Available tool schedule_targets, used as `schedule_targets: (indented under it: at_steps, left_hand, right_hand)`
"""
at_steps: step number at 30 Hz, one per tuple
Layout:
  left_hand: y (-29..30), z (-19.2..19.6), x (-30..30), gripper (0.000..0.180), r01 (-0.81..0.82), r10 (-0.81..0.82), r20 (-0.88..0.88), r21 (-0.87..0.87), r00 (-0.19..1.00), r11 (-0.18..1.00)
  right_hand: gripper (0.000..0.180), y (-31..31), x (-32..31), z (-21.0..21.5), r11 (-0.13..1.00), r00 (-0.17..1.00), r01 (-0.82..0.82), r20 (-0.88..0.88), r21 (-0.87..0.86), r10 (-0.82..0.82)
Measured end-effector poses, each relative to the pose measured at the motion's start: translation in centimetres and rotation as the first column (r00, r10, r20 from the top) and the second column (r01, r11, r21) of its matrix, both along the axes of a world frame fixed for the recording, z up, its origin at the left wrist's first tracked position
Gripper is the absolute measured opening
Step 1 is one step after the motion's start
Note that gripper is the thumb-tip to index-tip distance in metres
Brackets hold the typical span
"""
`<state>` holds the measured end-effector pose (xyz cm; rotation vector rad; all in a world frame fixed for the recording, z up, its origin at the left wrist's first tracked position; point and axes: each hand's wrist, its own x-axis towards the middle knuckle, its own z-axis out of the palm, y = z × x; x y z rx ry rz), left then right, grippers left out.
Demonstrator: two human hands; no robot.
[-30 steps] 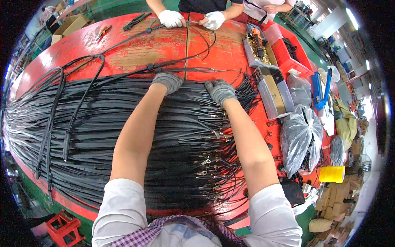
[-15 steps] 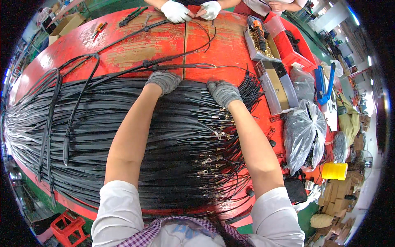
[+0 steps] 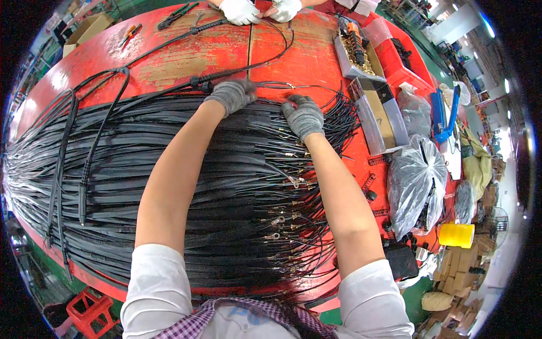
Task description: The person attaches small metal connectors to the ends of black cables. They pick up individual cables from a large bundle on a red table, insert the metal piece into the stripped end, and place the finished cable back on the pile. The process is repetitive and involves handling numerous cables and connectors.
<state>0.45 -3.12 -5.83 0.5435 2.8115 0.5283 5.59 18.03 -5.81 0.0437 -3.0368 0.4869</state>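
Note:
A broad bundle of black cables (image 3: 220, 169) covers the table before me, with thin stripped wire ends and small metal terminals (image 3: 278, 219) at its right side. At the bundle's far edge is my left hand (image 3: 230, 97), in a grey glove; its fingertips are smeared by motion beside a cable connector (image 3: 200, 83). My right hand (image 3: 305, 117), gloved alike, lies over the far wire ends, its fingers bent and slightly apart. Nothing clearly shows in its grip. Past my hands, a cable with a terminal (image 3: 291, 86) runs along the table.
Across the red table (image 3: 164, 68), another person's white-gloved hands (image 3: 240, 11) hold a cable end. To the right stand a bin of brass parts with a tool (image 3: 354, 42), a red bin (image 3: 402, 70), a clear-sided box (image 3: 377, 116), plastic bags (image 3: 416, 186) and a yellow roll (image 3: 457, 235).
My left hand has shifted slightly right and away from me, its fingertips now blurred. My right hand has drawn a little left and turned, with its fingers more bent. The view has shifted slightly.

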Motion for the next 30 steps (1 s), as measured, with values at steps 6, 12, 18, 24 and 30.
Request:
schedule_targets:
  at_steps: [6,12,18,24,30]
  left_hand:
    - [0.0,-1.0,0.9,0.032,-0.217,0.212,-0.183,-0.007,0.960,0.976]
    - [-0.2,0.5,1.0,0.039,-0.100,0.105,0.059,-0.085,0.993,0.991]
    - [-0.5,1.6,-0.4,0.042,0.065,-0.057,0.140,-0.054,0.989,0.996]
    - [-0.9,-0.7,-0.8,0.037,0.011,-0.009,-0.025,0.060,1.000,0.998]
    - [-1.3,-0.9,-0.8,0.033,0.125,-0.126,-0.019,-0.016,0.992,0.992]
  right_hand:
    - [0.029,0.7,1.2,-0.7,0.992,0.870,-0.108,-0.489,-0.070,0.061]
    - [0.033,-0.5,3.6,1.9,0.938,0.937,-0.307,-0.119,0.159,0.327]
    - [0.024,-0.9,5.6,-0.8,0.964,0.809,-0.264,-0.543,0.003,0.224]
    - [0.021,-1.4,5.6,-1.1,0.956,0.744,-0.293,-0.635,-0.027,0.210]
    - [0.020,-1.9,5.7,-0.8,0.951,0.724,-0.308,-0.650,-0.005,0.231]
